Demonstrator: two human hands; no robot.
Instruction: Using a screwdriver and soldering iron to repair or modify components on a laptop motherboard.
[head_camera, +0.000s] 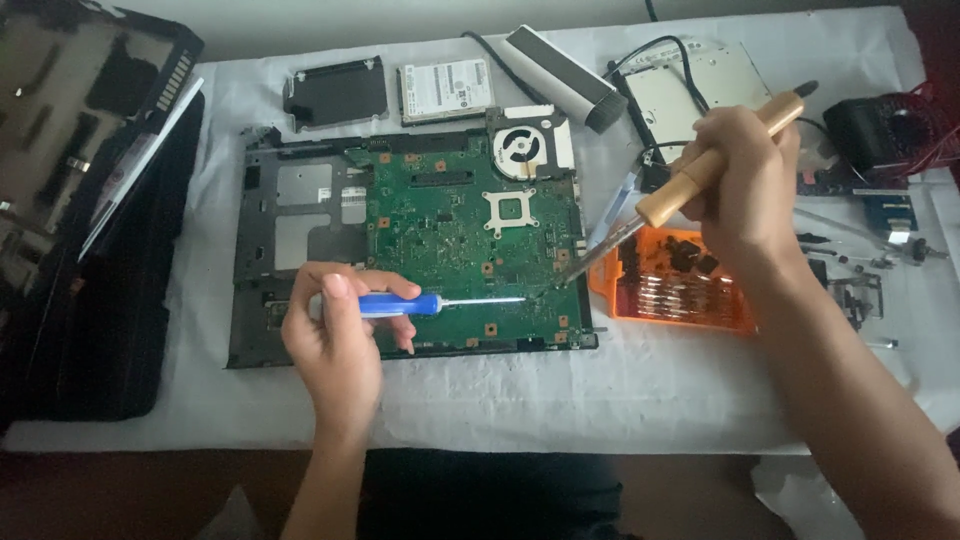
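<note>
A green laptop motherboard (440, 225) lies in a dark chassis tray (262, 270) on a white cloth. My left hand (335, 335) grips a blue-handled screwdriver (400, 305), its shaft lying flat and pointing right toward the board's lower right area. My right hand (740, 185) holds a wooden-handled soldering iron (700, 170) tilted down to the left. Its metal tip (585, 262) touches the board near the right edge, close to the screwdriver's tip.
An orange tray of screwdriver bits (680, 295) sits right of the board. A hard drive (445, 90), a black drive bracket (335, 92), an optical drive (690, 85) and cables lie behind. A dark laptop shell (90, 200) lies at left; small parts (870, 250) at right.
</note>
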